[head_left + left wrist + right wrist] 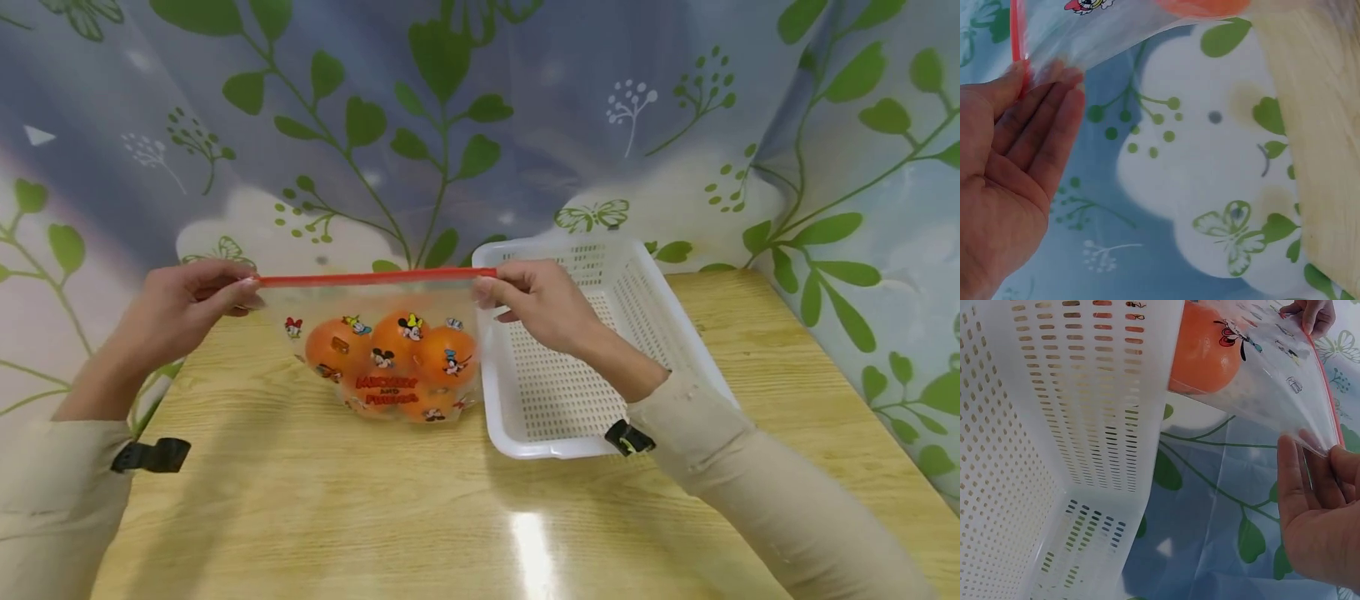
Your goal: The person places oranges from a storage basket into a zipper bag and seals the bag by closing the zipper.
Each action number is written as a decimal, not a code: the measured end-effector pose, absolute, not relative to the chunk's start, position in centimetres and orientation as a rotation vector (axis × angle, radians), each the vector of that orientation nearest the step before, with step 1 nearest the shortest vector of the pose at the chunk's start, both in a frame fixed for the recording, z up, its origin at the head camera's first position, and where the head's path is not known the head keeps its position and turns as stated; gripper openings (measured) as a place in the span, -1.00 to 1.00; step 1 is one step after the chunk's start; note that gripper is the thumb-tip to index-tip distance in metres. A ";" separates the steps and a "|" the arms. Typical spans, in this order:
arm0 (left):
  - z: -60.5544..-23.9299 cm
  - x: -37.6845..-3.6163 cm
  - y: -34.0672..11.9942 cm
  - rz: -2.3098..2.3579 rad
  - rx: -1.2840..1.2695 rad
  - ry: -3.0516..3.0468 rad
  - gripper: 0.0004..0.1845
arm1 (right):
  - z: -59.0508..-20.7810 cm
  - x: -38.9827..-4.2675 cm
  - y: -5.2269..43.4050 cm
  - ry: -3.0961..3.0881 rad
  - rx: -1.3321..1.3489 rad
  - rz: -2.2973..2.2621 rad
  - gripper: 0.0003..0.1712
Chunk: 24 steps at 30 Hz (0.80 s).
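A clear zip bag (390,300) with a red zip strip and printed cartoon figures holds several oranges (337,346). My left hand (187,300) pinches the left end of the red strip between thumb and fingers. At the strip's other end, my right hand (543,302) pinches the corner. The strip is stretched straight between both hands. Thumb and fingertips meet on the bag's corner in the left wrist view, at the left hand (1022,144). From the right wrist view, the right hand (1325,506) grips the other corner, and one orange (1205,353) shows through the plastic.
A white perforated plastic basket (498,417) stands right of the bag, partly under my right forearm. Both are on a light wooden table (360,500). Behind the table hangs a leaf-patterned cloth (525,125). Black straps (153,456) sit on both wrists.
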<state>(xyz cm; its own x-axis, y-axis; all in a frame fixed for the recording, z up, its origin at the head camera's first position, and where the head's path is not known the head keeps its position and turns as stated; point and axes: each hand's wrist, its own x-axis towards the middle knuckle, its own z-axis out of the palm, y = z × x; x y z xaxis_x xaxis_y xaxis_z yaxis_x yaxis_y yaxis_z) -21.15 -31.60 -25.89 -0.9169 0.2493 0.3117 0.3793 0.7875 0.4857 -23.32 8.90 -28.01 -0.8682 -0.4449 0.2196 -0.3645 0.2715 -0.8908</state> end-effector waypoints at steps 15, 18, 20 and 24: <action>-25.8 -19.3 -33.5 -0.950 -0.519 -2.792 -0.80 | -27.2 -22.9 7.6 2.076 -0.569 -1.654 -0.74; -26.9 -20.2 -33.5 -0.991 -0.498 -2.827 -0.75 | -27.9 -23.9 7.2 2.019 -0.491 -1.645 -0.73; -27.6 -20.8 -33.4 -1.003 -0.467 -2.839 -0.71 | -28.3 -24.6 7.1 1.995 -0.454 -1.645 -0.72; -28.9 -22.3 -32.7 -1.036 -0.435 -2.826 -0.65 | -28.7 -25.9 7.1 2.012 -0.409 -1.618 -0.72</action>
<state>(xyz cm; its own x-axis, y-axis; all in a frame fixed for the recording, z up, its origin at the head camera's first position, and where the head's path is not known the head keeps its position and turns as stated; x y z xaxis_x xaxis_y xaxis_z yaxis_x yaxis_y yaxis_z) -22.26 -32.70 -28.91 -0.9542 0.2310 0.1903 0.2993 0.7276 0.6173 -25.88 7.14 -28.72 -0.8188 -0.5356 -0.2067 0.0870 0.2401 -0.9668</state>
